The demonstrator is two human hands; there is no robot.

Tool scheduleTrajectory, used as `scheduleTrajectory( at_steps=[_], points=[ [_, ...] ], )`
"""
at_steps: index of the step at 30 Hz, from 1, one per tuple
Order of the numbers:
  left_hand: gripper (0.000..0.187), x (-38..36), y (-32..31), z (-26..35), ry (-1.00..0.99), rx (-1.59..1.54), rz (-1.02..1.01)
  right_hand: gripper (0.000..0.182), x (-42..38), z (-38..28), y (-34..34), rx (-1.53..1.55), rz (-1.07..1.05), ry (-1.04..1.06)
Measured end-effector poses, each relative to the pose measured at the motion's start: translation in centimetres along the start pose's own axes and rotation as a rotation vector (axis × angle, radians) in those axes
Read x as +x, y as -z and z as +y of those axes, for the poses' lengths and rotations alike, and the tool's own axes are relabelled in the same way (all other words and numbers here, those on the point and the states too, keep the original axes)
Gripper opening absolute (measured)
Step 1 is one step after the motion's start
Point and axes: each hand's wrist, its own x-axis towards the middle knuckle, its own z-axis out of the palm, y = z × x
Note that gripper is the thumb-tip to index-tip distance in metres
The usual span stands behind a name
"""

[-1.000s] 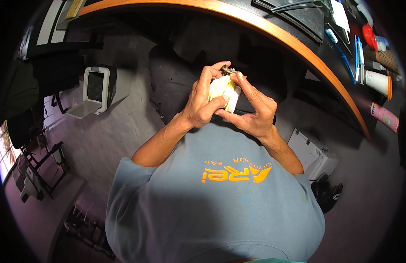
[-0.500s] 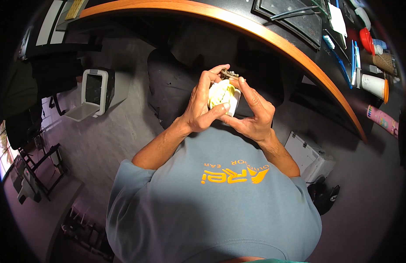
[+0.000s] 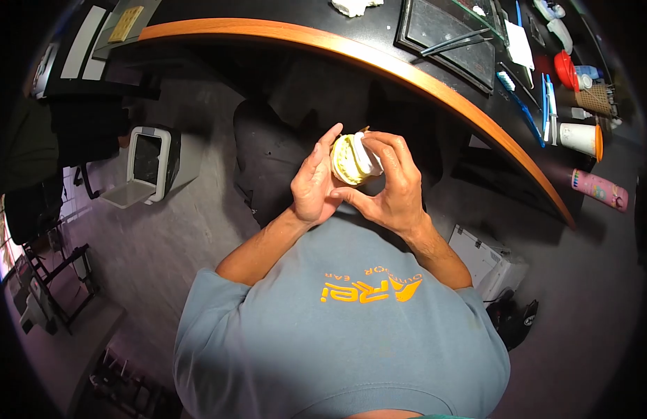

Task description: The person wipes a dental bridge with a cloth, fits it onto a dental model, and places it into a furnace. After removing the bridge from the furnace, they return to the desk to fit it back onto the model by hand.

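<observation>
Dental cast (image 3: pixel 353 158), pale yellow with a white part on its right side, sits pinched between both hands above the lap, in front of the grey shirt (image 3: pixel 344 328). Fingers of the right hand (image 3: pixel 390 188) curl over its top and right side, thumb pressed beneath, closed firmly on it. Left hand (image 3: pixel 311 185) lies against the cast's left edge with the fingers fairly straight and the thumb tucked under; it seems to press the cast rather than wrap it, though the contact is partly hidden. Something small and dark pokes out behind the cast; what it is cannot be told.

Past the hands, a dark chair seat (image 3: pixel 267 160) shows below them. A curved desk (image 3: pixel 435 70) with an orange wooden edge arcs above and to the right, bearing a black tray (image 3: pixel 446 35), a white cup (image 3: pixel 578 138), a red lid (image 3: pixel 565 70) and a pink tube (image 3: pixel 599 190). On the floor to the left stands a grey bin (image 3: pixel 150 164); to the right, a white box (image 3: pixel 488 258).
</observation>
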Motion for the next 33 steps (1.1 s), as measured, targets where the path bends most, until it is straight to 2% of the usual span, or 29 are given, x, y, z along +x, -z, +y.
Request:
scheduleTrajectory(
  at_steps=[1, 3, 6, 10, 12, 13, 16, 17, 18, 20, 22, 24, 26, 27, 28, 29, 30, 32, 33],
  points=[
    [0.087, -0.2, -0.7, 0.5, 0.049, -0.016, -0.027, 0.075, 0.0, 0.0, -0.1, -0.019, -0.004, 0.003],
    [0.09, -0.4, -1.0, 0.5, 0.048, 0.008, -0.044, 0.082, -0.3, 0.1, -0.2, -0.036, -0.018, -0.01],
    [0.093, -0.6, -1.2, 0.6, 0.063, 0.045, -0.096, 0.078, -0.8, 0.8, -0.4, -0.087, 0.033, 0.023],
    [0.09, -1.1, -1.7, 0.9, 0.073, 0.117, -0.197, 0.059, -1.0, -0.4, 0.2, -0.156, 0.148, 0.072],
    [0.087, -1.6, -1.3, 0.5, 0.072, 0.196, -0.27, 0.058, -0.8, -1.4, 2.0, -0.168, 0.144, 0.073],
    [0.078, -1.9, -1.1, 0.5, 0.045, 0.232, -0.29, 0.059, -0.7, -1.6, 3.0, -0.178, 0.157, 0.099],
    [0.082, -1.6, -2.0, 2.0, 0.016, 0.392, -0.415, 0.062, -0.1, -2.8, 8.2, -0.117, 0.132, 0.069],
    [0.082, -1.5, -1.9, 2.4, 0.033, 0.429, -0.398, 0.064, 0.0, -3.1, 9.9, -0.092, 0.157, 0.089],
    [0.083, -1.3, -2.1, 2.7, 0.009, 0.514, -0.356, 0.066, 0.0, -3.3, 11.9, -0.096, 0.154, 0.098],
    [0.072, -0.3, -1.5, 3.9, -0.056, 0.76, -0.341, 0.068, 0.1, -3.9, 15.9, -0.206, 0.192, 0.16],
    [0.048, 0.4, -1.3, 4.7, -0.15, 0.951, -0.254, 0.069, 1.1, -4.8, 19.8, -0.335, 0.243, 0.194],
    [0.047, 0.9, -0.7, 6.1, -0.152, 1.222, -0.201, 0.069, 2.9, -4.3, 23.6, -0.377, 0.3, 0.26],
    [0.046, 1.3, 1.1, 6.6, -0.253, 1.626, -0.15, 0.066, 4.4, -3.4, 26.9, -0.485, 0.355, 0.201],
    [0.049, 1.5, 2.4, 6.8, -0.15, 1.74, -0.115, 0.064, 5.4, -2.6, 28.2, -0.491, 0.381, 0.152],
    [0.052, 1.7, 3.4, 7.1, 0.037, 1.83, -0.027, 0.062, 6.6, -1.9, 29.4, -0.495, 0.411, 0.101],
    [0.054, 2.1, 4.6, 7.1, 0.088, 1.903, 0.077, 0.059, 7.9, -1.3, 30.4, -0.344, 0.414, 0.054],
    [0.056, 2.7, 5.9, 7.0, 0.14, 1.972, 0.189, 0.062, 9.3, 0.4, 32.4, -0.458, 0.421, 0.056],
    [0.06, 4.1, 9.4, 6.0, 0.111, 2.049, 0.523, 0.061, 12.6, 3.1, 34.6, -0.295, 0.514, 0.052],
    [0.067, 4.8, 11.3, 5.8, 0.165, 2.104, 0.625, 0.056, 14.5, 4.7, 35.8, -0.196, 0.576, 0.026]
  ],
)
